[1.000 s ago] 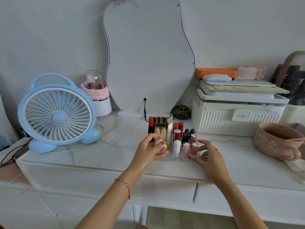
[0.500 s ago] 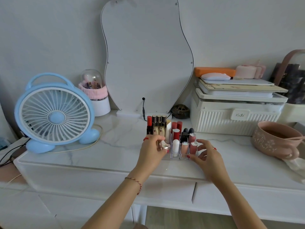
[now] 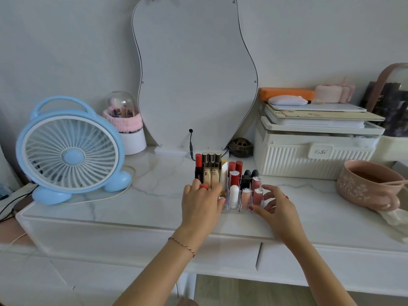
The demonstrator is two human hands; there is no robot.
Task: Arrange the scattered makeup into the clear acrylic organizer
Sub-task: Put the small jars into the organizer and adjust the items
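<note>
The left hand is curled over the front left corner of the clear acrylic organizer, fingers bent down around something small and shiny at their tips — too hidden to name, and I cannot tell whether it is truly pinched. The right hand rests at the organizer's front right corner, fingers spread and loose, their red-nailed tips touching its wall and grasping nothing. The organizer sits on the white marble vanity top, near the front edge, in front of the wavy mirror. Its compartments hold tubes standing upright: a white tube and two pink lip glosses in the front row, dark-capped ones and red tubes behind, and at the back left a red lipstick beside gold-and-black lipsticks. To the left stands a blue fan, with a domed jar wrapped in a pink band behind it. To the right — well apart — sits a ribbed cream storage box stacked with flat items, and a pink bowl.
</note>
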